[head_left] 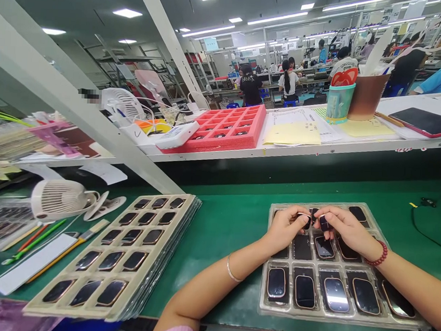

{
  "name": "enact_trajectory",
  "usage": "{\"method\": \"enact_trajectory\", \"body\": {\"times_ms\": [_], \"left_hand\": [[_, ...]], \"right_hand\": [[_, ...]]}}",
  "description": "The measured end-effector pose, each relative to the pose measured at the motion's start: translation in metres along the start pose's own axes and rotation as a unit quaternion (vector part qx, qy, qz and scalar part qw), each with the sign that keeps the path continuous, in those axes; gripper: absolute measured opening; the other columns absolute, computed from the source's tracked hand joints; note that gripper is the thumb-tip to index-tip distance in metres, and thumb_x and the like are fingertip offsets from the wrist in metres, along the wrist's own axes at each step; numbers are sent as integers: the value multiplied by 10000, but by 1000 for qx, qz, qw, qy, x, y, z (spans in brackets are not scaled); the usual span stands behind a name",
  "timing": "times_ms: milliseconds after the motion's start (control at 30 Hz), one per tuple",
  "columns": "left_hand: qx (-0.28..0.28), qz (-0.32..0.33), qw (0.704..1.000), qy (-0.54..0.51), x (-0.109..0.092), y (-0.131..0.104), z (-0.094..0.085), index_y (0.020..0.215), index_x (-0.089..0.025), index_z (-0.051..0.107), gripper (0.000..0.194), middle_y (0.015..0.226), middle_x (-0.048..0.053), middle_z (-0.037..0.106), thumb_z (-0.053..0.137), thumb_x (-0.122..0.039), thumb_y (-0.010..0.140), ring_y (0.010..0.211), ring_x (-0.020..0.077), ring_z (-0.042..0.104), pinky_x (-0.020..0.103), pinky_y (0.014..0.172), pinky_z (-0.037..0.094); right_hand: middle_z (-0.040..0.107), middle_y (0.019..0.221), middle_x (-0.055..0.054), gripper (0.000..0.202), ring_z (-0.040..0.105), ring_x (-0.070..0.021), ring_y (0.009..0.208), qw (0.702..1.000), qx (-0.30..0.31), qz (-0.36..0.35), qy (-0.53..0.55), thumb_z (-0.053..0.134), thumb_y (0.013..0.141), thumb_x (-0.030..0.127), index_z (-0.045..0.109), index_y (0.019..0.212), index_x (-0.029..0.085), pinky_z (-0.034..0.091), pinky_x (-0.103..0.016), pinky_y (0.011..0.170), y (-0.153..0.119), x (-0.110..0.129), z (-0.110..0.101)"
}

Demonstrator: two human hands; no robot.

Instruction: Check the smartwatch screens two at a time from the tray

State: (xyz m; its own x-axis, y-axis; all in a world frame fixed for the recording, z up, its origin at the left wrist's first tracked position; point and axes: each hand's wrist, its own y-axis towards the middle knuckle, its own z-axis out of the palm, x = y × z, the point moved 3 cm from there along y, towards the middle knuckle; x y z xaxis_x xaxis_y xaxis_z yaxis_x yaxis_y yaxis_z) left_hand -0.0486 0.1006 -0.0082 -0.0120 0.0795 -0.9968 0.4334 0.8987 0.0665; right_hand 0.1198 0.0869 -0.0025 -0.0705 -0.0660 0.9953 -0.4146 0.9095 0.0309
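Over the back of a clear plastic tray (263,302), my left hand (284,229) pinches a small dark smartwatch body (303,219). Close beside it, my right hand (351,233) grips another dark smartwatch body (325,223) between thumb and fingers. The two pieces are held near each other; whether they touch I cannot tell. Gold-rimmed smartwatch bodies, such as one at the front (305,291), lie in the tray's compartments. One compartment in the middle row holds only a dark liner (302,246). My hands and forearms hide part of the tray's back and right side.
A stack of beige trays (180,236) with smartwatch bodies stands left. Beyond it are a white fan (60,198), a brush (95,229) and pens. The shelf above carries a red foam tray (258,128), cups (367,96) and a phone (424,120). A black cable (417,225) lies right.
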Motion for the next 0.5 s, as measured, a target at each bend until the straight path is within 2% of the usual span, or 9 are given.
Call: {"method": "enact_trajectory", "body": {"times_ms": [100,200,300,400,500], "left_hand": [[-8,21,999,37,1,0,-1,1027,-152,569,232,932,62,607,519,-265,830,770,139,577,257,679,505],[-26,36,994,103,2,1,-3,1100,-183,523,330,968,45,610,538,-141,773,730,115,557,222,650,465],[-32,33,991,123,2,2,-3,1027,-176,535,282,906,32,610,572,-148,749,725,118,543,209,625,441],[-12,25,996,86,1,3,-3,979,-159,550,178,886,40,600,503,-203,813,744,127,559,234,670,462],[-5,18,998,66,3,2,-4,1051,-173,540,265,898,35,600,380,-144,842,717,114,572,250,703,472]], "right_hand": [[618,853,-38,232,556,-128,606,999,-10,-11,-28,529,867,317,536,1066,197,488,-261,541,0,1,1],[607,989,-51,348,583,-161,777,999,-4,-36,-37,561,810,194,509,1152,230,507,-279,644,-3,4,3],[593,1068,-72,337,605,-163,765,1000,2,-18,-20,509,830,212,517,1166,228,518,-292,624,-4,4,3],[619,993,-75,261,609,-158,693,1000,-12,2,-18,476,859,268,546,1100,199,514,-289,567,-2,3,1],[636,875,-48,212,589,-156,663,999,-23,-7,-40,542,821,243,554,1027,197,513,-291,581,0,3,1]]}}
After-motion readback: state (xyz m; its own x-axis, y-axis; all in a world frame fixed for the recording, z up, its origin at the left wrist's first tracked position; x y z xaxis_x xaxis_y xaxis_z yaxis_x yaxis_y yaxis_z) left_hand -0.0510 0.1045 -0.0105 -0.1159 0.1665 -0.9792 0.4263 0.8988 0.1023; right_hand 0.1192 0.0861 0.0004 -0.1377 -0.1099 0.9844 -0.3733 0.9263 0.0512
